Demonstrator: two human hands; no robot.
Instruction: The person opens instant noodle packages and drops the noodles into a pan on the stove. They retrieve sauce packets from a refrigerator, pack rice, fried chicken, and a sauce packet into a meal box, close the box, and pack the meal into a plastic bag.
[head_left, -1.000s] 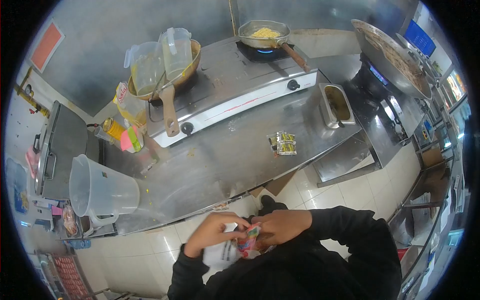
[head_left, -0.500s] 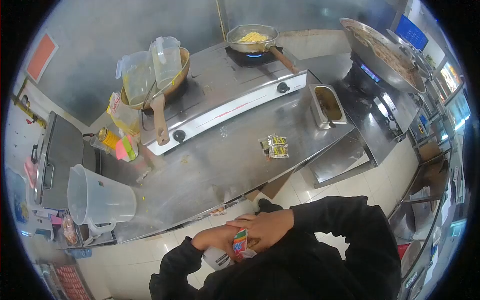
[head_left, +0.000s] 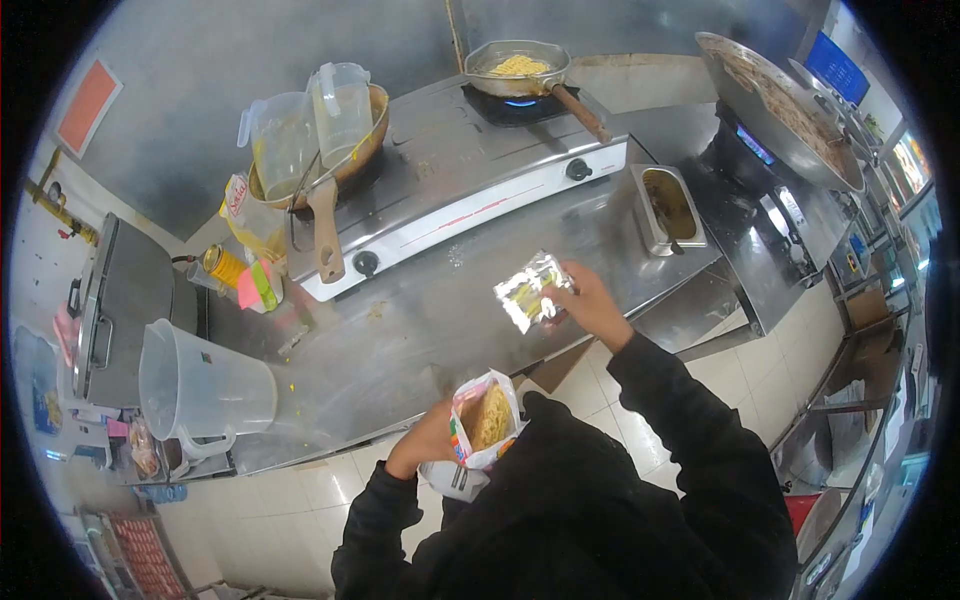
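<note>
My left hand (head_left: 427,440) grips an opened instant noodle packet (head_left: 462,440) close to my body, its mouth facing up. Inside it a dry noodle block (head_left: 491,418) shows. Over the counter (head_left: 400,360), my right hand (head_left: 590,303) pinches silver seasoning sachets (head_left: 533,290) between thumb and fingers; their exact number is unclear. A white printed wrapper (head_left: 455,480) hangs below the left hand, partly hidden by it.
Noodles lie in a pan (head_left: 517,70) over a lit burner of the stove (head_left: 470,205). Another pan (head_left: 375,130) holds clear jugs (head_left: 283,145). A large plastic jug (head_left: 205,390) stands at left, a steel container (head_left: 667,210) at right. Beyond is a big wok (head_left: 790,115).
My right hand has left the noodle packet and reached forward to the counter, taking up the silver sachets that lay there. The packet's open top is now uncovered in my left hand.
</note>
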